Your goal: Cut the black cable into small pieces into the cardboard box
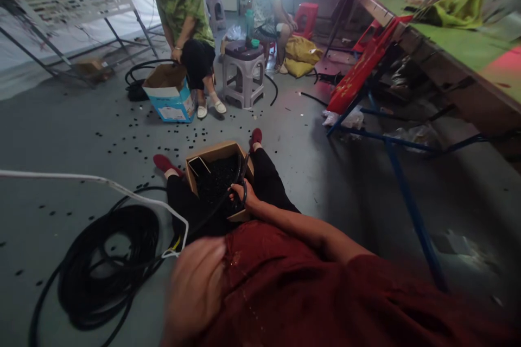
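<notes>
Right hand [243, 195] clenched round a black cable [211, 209], fingers closed, a loop of it rising just above the knuckles. Left hand [196, 287] blurred, close against a dark red shirt [285, 287], with no telling whether open or closed.

Right beside the right hand, a cardboard box [215, 171] between two black-trousered legs, heaped with small black pieces [217, 181]. From the hand, the cable running down over the left thigh toward one large wound coil [109, 265] near the lower-left corner of the grey floor [61, 135]. Across the top of that coil, one white cord [101, 181], ending in a loop near the left hand.

As for progress: box well filled, coil thick with many turns, and loose pieces scattered over the floor, far too many to count.

Farther out, one open blue-and-white carton [171, 95] at the feet of a seated co-worker [183, 11], making two boxes in all. Near the far edge of the floor, a second seated co-worker [268, 5], beside a yellow bag [299, 57]. At least three stools: two grey, including one [243, 78] just beside the first co-worker, and one red [307, 16]. Along the right edge of the floor, one long green-topped table [459, 43].
</notes>
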The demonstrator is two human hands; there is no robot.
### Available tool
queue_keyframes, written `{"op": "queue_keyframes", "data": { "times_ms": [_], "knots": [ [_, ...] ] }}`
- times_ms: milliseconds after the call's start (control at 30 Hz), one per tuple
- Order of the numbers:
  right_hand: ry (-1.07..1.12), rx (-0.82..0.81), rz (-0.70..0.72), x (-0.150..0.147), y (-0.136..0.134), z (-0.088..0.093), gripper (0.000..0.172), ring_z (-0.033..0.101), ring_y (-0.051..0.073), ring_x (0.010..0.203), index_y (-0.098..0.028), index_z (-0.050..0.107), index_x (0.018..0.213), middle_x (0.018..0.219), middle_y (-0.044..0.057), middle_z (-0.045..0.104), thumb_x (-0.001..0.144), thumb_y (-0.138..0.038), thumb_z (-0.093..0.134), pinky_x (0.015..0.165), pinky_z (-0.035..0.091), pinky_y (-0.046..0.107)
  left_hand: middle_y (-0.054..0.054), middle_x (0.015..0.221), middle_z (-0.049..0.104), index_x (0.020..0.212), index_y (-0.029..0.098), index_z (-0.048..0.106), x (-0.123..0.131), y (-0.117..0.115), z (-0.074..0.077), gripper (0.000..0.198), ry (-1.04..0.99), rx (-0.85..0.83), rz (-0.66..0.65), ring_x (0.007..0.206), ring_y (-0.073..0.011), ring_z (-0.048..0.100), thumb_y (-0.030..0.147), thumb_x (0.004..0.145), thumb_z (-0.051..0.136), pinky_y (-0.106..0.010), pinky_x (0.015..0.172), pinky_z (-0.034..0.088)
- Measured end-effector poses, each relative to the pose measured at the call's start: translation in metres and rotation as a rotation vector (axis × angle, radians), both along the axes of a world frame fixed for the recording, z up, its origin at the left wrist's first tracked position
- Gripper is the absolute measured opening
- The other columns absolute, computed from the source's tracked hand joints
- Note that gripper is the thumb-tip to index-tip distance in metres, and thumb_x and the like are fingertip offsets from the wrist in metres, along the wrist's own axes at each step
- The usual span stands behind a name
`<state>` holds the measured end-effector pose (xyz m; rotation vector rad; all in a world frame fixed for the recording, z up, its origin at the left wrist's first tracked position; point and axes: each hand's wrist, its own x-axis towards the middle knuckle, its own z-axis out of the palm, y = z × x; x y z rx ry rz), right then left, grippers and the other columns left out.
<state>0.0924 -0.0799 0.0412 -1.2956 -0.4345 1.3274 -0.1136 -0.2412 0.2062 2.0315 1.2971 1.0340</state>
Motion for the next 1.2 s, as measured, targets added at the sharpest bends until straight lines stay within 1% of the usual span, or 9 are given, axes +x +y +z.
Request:
{"op": "queue_keyframes", "data": {
  "times_ms": [100, 167, 267, 333, 433, 600, 733, 1033, 1200],
  "knots": [
    [-0.01, 0.036, 0.032, 0.0, -0.001, 0.001, 0.025, 0.054, 0.008, 0.044, -0.021, 0.045, 0.088, 0.065, -0.006, 0.063, 0.072, -0.027, 0.062, 0.041, 0.045, 0.019, -0.013, 0.132, 0.059, 0.13, 0.02, 0.055, 0.059, 0.077, -0.051, 0.045, 0.053, 0.026, -0.017, 0.128, -0.0266, 0.05, 0.042, 0.092, 0.048, -0.047, 0.111, 0.039],
    [-0.031, 0.059, 0.034, 0.001, -0.002, 0.003, 0.025, 0.055, 0.008, 0.045, -0.021, 0.046, 0.087, 0.066, -0.005, 0.064, 0.07, -0.027, 0.063, 0.042, 0.045, 0.019, -0.017, 0.142, 0.049, 0.14, 0.014, 0.045, 0.079, 0.114, -0.089, 0.053, 0.09, -0.005, 0.053, 0.135, -0.0279, 0.043, 0.04, 0.093, 0.046, -0.049, 0.114, 0.034],
    [-0.042, 0.067, 0.032, 0.001, -0.006, 0.004, 0.028, 0.055, 0.009, 0.045, -0.021, 0.046, 0.088, 0.066, -0.005, 0.064, 0.069, -0.029, 0.065, 0.042, 0.045, 0.019, -0.021, 0.145, 0.046, 0.146, 0.01, 0.035, 0.08, 0.133, -0.134, 0.065, 0.197, -0.231, -0.004, 0.134, -0.0292, 0.045, 0.038, 0.09, 0.051, -0.048, 0.111, 0.037],
    [-0.048, 0.067, 0.055, 0.001, -0.01, 0.005, 0.032, 0.054, 0.009, 0.044, -0.022, 0.046, 0.088, 0.064, -0.006, 0.063, 0.068, -0.032, 0.068, 0.041, 0.045, 0.02, -0.018, 0.14, 0.052, 0.147, 0.011, 0.036, 0.072, 0.133, -0.149, 0.061, 0.272, -0.35, -0.083, 0.128, -0.0267, 0.051, 0.034, 0.091, 0.05, -0.042, 0.107, 0.041],
    [-0.042, 0.07, 0.09, 0.003, -0.014, 0.009, 0.036, 0.054, 0.009, 0.043, -0.022, 0.045, 0.086, 0.061, -0.007, 0.061, 0.065, -0.034, 0.072, 0.04, 0.044, 0.02, -0.012, 0.126, 0.063, 0.144, 0.019, 0.044, 0.064, 0.131, -0.149, 0.05, 0.399, -0.373, -0.123, 0.117, -0.0227, 0.058, 0.033, 0.096, 0.042, -0.035, 0.098, 0.046],
    [-0.023, 0.112, 0.064, 0.014, -0.009, 0.014, 0.036, 0.054, 0.009, 0.044, -0.021, 0.045, 0.088, 0.065, -0.005, 0.063, 0.066, -0.033, 0.07, 0.042, 0.046, 0.021, -0.009, 0.111, 0.068, 0.132, 0.025, 0.059, 0.05, 0.135, -0.139, 0.043, 0.553, -0.287, -0.07, 0.104, -0.0226, 0.063, 0.042, 0.098, 0.039, -0.031, 0.088, 0.047],
    [0.009, 0.088, -0.004, 0.027, -0.002, 0.008, 0.038, 0.053, 0.008, 0.044, -0.022, 0.043, 0.091, 0.065, -0.007, 0.062, 0.065, -0.031, 0.07, 0.041, 0.046, 0.02, -0.006, 0.11, 0.07, 0.124, 0.026, 0.066, 0.031, 0.133, -0.147, 0.039, 0.548, -0.341, -0.042, 0.102, -0.021, 0.064, 0.044, 0.096, 0.043, -0.029, 0.085, 0.048],
    [0.071, 0.032, 0.165, 0.042, -0.003, 0.0, 0.039, 0.051, 0.008, 0.043, -0.02, 0.047, 0.092, 0.064, -0.005, 0.064, 0.063, -0.027, 0.071, 0.039, 0.043, 0.019, -0.003, 0.111, 0.073, 0.105, 0.024, 0.074, -0.007, 0.127, -0.161, 0.036, 0.455, -0.426, -0.111, 0.104, -0.0201, 0.066, 0.043, 0.094, 0.046, -0.03, 0.093, 0.048],
    [0.072, -0.042, 0.12, 0.031, -0.006, -0.004, 0.035, 0.052, 0.008, 0.042, -0.021, 0.044, 0.09, 0.061, -0.006, 0.061, 0.065, -0.024, 0.069, 0.04, 0.044, 0.019, -0.009, 0.114, 0.071, 0.111, 0.019, 0.071, 0.007, 0.13, -0.163, 0.041, 0.509, -0.416, -0.124, 0.107, -0.0234, 0.065, 0.043, 0.096, 0.041, -0.036, 0.097, 0.047]
  ]
}}
